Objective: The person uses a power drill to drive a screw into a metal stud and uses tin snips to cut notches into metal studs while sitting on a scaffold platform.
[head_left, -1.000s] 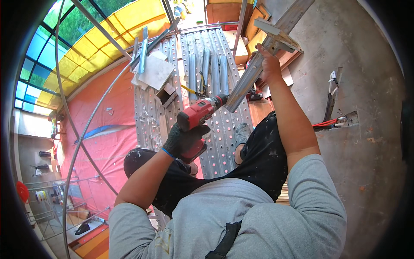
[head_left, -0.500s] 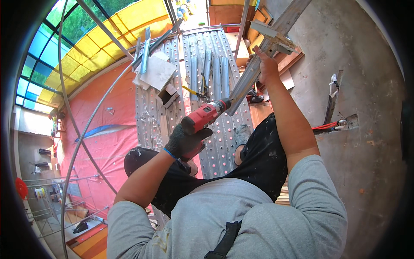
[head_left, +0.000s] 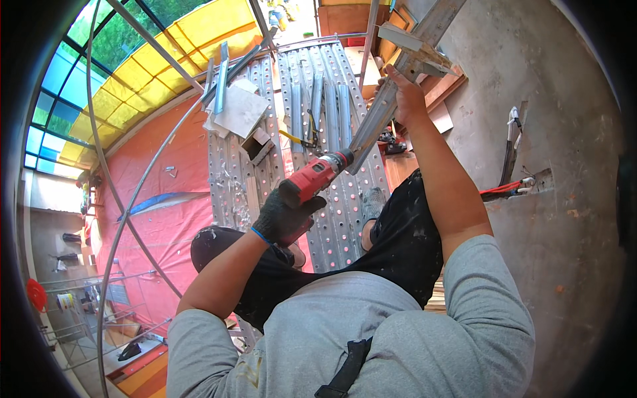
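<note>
My left hand (head_left: 280, 217), in a dark work glove, is wrapped round the grip of a red cordless drill (head_left: 312, 179). The drill's black chuck points up and to the right, at the lower end of a long grey metal channel (head_left: 376, 125). Whether a bit touches the channel cannot be made out. My bare right hand (head_left: 407, 99) grips that channel farther up, just below a short crosspiece (head_left: 400, 38) set across it. The channel slants up to the right, in front of the wall, and its top runs out of view.
I am on a perforated metal platform (head_left: 335, 232). Several loose metal channels (head_left: 344, 116), yellow-handled snips (head_left: 302, 139) and pale board offcuts (head_left: 240, 113) lie on it. Scaffold tubes (head_left: 149, 174) cross at left. Red-orange cables (head_left: 504, 189) stick out of the concrete wall (head_left: 551, 265) at right.
The channel and my right hand have shifted slightly left with a small tilt. The drill stays at the channel's lower end, nearly unmoved in my left hand.
</note>
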A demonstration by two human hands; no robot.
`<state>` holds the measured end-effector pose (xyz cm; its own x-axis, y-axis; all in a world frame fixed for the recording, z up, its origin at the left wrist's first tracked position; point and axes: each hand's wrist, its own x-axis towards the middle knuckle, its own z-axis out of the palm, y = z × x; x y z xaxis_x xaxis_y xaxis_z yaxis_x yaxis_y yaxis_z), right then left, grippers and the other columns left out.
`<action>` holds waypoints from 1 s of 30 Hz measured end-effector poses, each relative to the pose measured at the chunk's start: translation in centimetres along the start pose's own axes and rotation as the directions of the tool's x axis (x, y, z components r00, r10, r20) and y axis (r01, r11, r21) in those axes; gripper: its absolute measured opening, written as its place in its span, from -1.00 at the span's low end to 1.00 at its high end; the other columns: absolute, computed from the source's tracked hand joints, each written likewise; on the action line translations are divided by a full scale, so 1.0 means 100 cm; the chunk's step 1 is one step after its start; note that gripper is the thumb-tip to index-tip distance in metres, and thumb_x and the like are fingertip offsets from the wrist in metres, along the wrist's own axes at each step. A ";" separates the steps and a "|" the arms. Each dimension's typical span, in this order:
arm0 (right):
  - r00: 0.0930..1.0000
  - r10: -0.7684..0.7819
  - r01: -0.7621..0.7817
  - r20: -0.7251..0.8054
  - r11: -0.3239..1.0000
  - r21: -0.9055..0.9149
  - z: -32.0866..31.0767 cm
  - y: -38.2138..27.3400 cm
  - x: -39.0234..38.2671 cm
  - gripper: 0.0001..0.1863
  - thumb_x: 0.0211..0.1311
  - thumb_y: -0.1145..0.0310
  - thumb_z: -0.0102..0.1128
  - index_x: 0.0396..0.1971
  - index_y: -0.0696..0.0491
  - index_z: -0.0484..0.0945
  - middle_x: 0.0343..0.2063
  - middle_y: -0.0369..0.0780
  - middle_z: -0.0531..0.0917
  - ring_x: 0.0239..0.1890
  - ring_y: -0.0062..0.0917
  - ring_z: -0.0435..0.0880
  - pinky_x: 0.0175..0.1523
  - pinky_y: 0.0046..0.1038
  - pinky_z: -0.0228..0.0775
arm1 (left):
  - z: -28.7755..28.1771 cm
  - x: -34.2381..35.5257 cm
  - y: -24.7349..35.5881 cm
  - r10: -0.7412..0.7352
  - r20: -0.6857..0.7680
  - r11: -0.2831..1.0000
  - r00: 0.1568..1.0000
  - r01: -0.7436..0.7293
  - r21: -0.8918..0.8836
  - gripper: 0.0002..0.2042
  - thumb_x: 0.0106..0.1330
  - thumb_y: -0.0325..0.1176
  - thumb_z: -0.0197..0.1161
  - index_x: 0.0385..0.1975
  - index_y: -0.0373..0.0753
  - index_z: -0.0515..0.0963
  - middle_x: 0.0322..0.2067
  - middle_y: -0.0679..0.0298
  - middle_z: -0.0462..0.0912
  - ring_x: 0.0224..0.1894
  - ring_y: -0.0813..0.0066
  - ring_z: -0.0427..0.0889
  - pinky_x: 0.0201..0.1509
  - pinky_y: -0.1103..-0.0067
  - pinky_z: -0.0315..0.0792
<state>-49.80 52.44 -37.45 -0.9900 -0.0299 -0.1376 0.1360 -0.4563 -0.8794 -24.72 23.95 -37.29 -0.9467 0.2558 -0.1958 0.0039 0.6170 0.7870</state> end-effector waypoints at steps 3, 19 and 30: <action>1.000 -0.010 0.010 0.020 1.000 -0.018 0.001 -0.002 -0.003 -0.57 0.25 0.08 0.50 -0.14 0.11 0.59 -0.40 -0.19 0.68 -0.40 -0.40 0.72 -0.26 -0.29 0.64 | 0.001 0.000 -0.002 -0.059 0.027 0.985 0.998 0.062 -0.160 -0.47 0.25 -0.25 0.46 0.21 -0.22 0.51 -0.28 0.30 0.69 -0.25 0.50 0.63 -0.09 0.45 0.54; 1.000 -0.022 0.022 -0.017 1.000 -0.020 0.006 0.001 -0.003 -0.58 0.26 0.09 0.49 -0.16 0.11 0.58 -0.40 -0.18 0.69 -0.40 -0.39 0.72 -0.28 -0.31 0.63 | 0.003 -0.001 -0.001 0.062 -0.031 0.998 0.998 -0.061 0.027 -0.50 0.30 -0.07 0.41 0.18 -0.13 0.56 -0.30 0.09 0.72 -0.29 0.24 0.73 -0.13 0.37 0.57; 0.996 -0.059 0.059 0.070 0.998 0.006 0.023 0.010 -0.015 -0.65 0.35 0.14 0.40 -0.12 0.12 0.62 -0.39 -0.24 0.70 -0.37 -0.49 0.70 -0.26 -0.39 0.54 | -0.001 -0.003 -0.006 0.041 0.088 0.999 0.995 -0.039 -0.021 -0.44 0.23 -0.13 0.48 0.22 -0.14 0.52 -0.20 0.19 0.68 -0.18 0.29 0.68 0.02 0.38 0.57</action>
<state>-48.23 49.93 -37.07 -0.9965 -0.0653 -0.0528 0.0771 -0.4630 -0.8830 -24.47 23.42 -37.69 -0.9138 0.3453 -0.2141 0.0343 0.5906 0.8062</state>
